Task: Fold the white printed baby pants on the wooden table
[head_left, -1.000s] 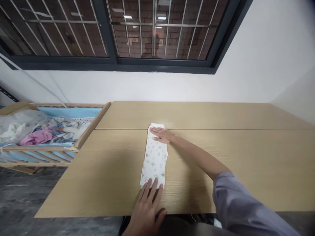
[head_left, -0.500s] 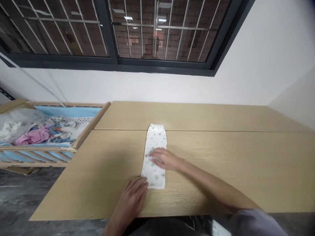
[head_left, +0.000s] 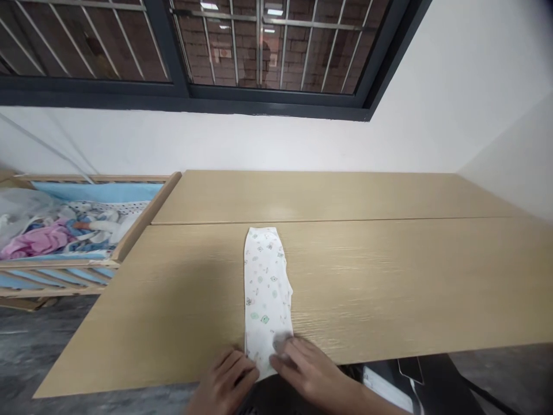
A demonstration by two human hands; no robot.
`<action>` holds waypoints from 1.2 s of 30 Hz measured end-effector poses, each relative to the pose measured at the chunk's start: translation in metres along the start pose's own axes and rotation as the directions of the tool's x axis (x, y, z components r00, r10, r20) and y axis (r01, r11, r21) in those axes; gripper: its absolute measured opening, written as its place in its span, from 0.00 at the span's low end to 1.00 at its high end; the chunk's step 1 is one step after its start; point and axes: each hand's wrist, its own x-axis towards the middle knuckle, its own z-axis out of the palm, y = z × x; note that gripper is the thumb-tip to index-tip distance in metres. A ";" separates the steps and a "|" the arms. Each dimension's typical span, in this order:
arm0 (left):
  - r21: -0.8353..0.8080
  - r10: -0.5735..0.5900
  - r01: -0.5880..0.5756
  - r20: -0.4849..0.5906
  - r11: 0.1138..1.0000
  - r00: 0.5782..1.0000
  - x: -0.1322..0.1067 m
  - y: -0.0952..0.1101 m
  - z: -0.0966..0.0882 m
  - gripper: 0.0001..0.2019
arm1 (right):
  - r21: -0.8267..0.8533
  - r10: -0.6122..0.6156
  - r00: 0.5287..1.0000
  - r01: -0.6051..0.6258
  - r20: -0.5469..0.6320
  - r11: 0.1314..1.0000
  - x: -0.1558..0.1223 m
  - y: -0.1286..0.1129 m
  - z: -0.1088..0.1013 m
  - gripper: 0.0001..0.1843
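Observation:
White baby pants [head_left: 268, 288] with small green and grey prints lie folded lengthwise into a strip on the wooden table. Their narrow end points toward the wall, and the near end reaches the table's front edge. At the near left corner, my left hand [head_left: 228, 377] is closed, its curled fingertips on the cloth. My right hand [head_left: 309, 369] pinches the near right edge, thumb and fingers together and slightly blurred. The fabric between the two hands lies mostly flat.
The wooden tabletop [head_left: 389, 276] has a seam running across it. A wooden crib [head_left: 147, 222] with rumpled clothes and a pink cloth [head_left: 38, 239] stands at the left. Below the front edge are a white object [head_left: 386, 389] and a cable. A barred window is above.
My right hand has moved from the middle of the pants to their near right edge. The pants have shifted toward me, with more length showing. My left hand has moved nearer too.

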 end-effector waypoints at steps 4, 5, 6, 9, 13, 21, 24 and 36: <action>-0.013 0.012 -0.012 -0.025 1.000 1.000 0.006 0.002 -0.015 0.13 | 0.046 -0.032 0.999 0.033 -0.021 0.998 0.006 -0.003 -0.013 0.12; -0.012 0.002 -0.003 -0.049 1.000 0.999 0.008 0.001 -0.020 0.13 | 0.075 -0.025 1.000 0.026 -0.011 0.997 0.010 -0.002 -0.021 0.14; -0.009 -0.008 0.007 -0.072 1.000 0.997 0.010 0.000 -0.024 0.13 | 0.113 -0.005 1.000 0.005 0.000 0.994 0.016 0.000 -0.031 0.16; 0.035 -0.053 0.059 -0.153 0.998 0.987 0.023 -0.013 -0.036 0.13 | 0.264 0.096 0.995 -0.095 0.008 0.960 0.039 0.017 -0.059 0.20; 0.154 -0.099 0.142 -0.259 0.978 0.961 0.063 -0.044 -0.050 0.09 | 0.459 0.250 0.966 -0.191 -0.071 0.868 0.082 0.062 -0.077 0.18; 0.437 -0.383 0.390 -0.108 0.810 0.917 0.177 -0.148 -0.054 0.13 | 0.558 0.544 0.824 -0.380 -0.159 0.738 0.171 0.190 -0.026 0.15; 0.455 -0.461 0.441 -0.073 0.773 0.884 0.204 -0.173 -0.046 0.11 | 0.521 0.601 0.794 -0.475 -0.094 0.709 0.189 0.218 -0.003 0.17; 0.522 -0.504 0.480 -0.109 0.705 0.857 0.108 -0.043 0.042 0.28 | 0.257 -0.176 0.973 0.134 0.149 0.957 0.170 0.143 -0.021 0.29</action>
